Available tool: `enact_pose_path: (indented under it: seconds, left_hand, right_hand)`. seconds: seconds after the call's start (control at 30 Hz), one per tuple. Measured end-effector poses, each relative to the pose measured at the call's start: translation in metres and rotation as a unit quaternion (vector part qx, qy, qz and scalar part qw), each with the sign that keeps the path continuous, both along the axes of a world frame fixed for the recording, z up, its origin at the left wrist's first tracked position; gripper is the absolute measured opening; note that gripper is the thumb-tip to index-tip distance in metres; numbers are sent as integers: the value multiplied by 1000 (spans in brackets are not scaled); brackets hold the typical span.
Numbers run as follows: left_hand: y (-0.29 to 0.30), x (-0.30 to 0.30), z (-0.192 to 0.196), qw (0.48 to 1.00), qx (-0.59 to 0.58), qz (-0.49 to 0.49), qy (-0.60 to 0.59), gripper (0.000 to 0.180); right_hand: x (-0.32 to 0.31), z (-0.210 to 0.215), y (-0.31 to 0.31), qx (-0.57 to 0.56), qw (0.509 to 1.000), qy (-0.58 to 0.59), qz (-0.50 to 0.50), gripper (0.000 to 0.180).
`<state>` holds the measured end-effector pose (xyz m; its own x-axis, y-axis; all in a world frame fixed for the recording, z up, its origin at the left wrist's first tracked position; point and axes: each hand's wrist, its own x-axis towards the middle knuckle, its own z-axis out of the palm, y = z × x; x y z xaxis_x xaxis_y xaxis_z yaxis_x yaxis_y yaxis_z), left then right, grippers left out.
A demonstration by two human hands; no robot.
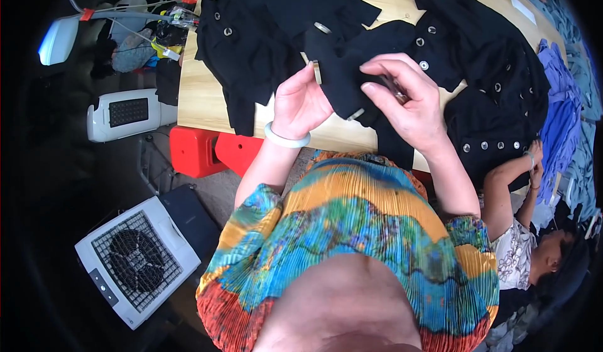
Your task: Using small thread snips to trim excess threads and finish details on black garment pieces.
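A black garment (pixel 342 57) with several large buttons lies across the table's near edge in front of me. My left hand (pixel 298 104), a pale bangle at its wrist, pinches part of this garment beside a gold-rimmed button (pixel 316 72) seen edge-on. Another button (pixel 322 28) shows farther up the cloth and one more (pixel 355 114) near its lower edge. Just right of the held cloth is my right hand (pixel 408 97), thumb and forefinger a little apart. A small dark object (pixel 396 90) sits within its curled fingers, mostly hidden, so its kind cannot be told.
More black buttoned garments (pixel 496 69) cover the light wooden table (pixel 201 101). Blue-violet cloth (pixel 559 113) is heaped at the right, near a co-worker's hands (pixel 534 157). Red stools (pixel 191 151), a grey-white fan unit (pixel 138 258) and a lamp (pixel 59 41) stand at the left.
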<state>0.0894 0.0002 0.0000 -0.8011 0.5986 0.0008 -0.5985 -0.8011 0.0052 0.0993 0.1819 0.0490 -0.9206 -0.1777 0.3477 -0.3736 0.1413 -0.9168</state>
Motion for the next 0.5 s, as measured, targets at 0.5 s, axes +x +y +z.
enact_pose_path:
  seconds: [0.5]
  left_hand:
    - [10, -61, 95, 991, -118, -22, 52, 25]
  right_hand:
    - [-7, 8, -7, -83, 982, -168, 31, 42]
